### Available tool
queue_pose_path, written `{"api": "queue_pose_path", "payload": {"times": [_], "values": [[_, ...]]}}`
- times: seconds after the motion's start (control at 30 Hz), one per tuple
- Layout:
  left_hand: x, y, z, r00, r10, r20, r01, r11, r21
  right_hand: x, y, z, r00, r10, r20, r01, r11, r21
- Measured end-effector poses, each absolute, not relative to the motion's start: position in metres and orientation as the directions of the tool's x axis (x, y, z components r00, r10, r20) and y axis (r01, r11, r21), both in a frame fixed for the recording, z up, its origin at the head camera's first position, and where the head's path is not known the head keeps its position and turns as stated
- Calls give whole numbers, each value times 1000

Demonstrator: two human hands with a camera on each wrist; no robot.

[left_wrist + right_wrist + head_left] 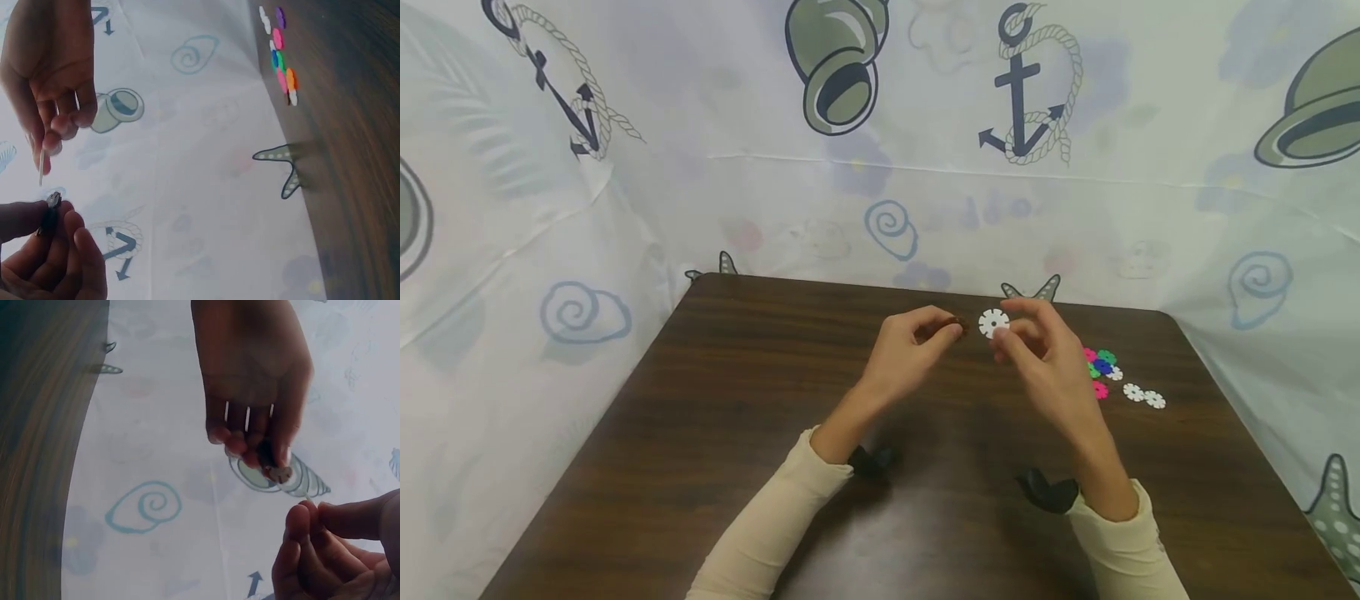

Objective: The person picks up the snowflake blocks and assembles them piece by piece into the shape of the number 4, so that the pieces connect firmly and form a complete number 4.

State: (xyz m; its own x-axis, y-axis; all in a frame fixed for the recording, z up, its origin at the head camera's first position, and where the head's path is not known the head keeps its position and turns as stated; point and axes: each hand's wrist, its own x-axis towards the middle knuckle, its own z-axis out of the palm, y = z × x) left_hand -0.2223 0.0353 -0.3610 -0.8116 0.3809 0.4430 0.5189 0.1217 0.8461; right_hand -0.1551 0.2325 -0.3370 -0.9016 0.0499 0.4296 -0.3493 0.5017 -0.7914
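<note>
My left hand (pixel 898 354) pinches a small dark brown piece (pixel 961 323) between thumb and fingers. In the left wrist view that dark piece (pixel 50 217) looks thick and is seen edge-on. A white notched disc (pixel 988 320) with a hole in its middle is pinched at its edge by my right hand (pixel 1054 367). The two hands hold their pieces close together above the table, with a small gap between the pieces. Seen from the right wrist, the white disc is mostly hidden, while the dark piece (pixel 267 456) shows under the left fingers.
On the dark wooden table (pixel 737 392), right of my right hand, lie several coloured notched discs (pixel 1102 366). Two white discs (pixel 1144 396) lie beside them. A printed cloth (pixel 760 208) hangs behind the table and along its sides.
</note>
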Motion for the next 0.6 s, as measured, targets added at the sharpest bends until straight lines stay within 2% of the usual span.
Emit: {"api": "queue_pose_path", "payload": {"times": [0.33, 0.6], "values": [[-216, 38, -358, -710, 331, 621, 686, 130, 716, -152, 219, -330, -867, 98, 489, -385, 493, -780], [-219, 39, -359, -517, 337, 787, 855, 260, 450, -150, 214, -329, -867, 98, 488, -376, 514, -771]]}}
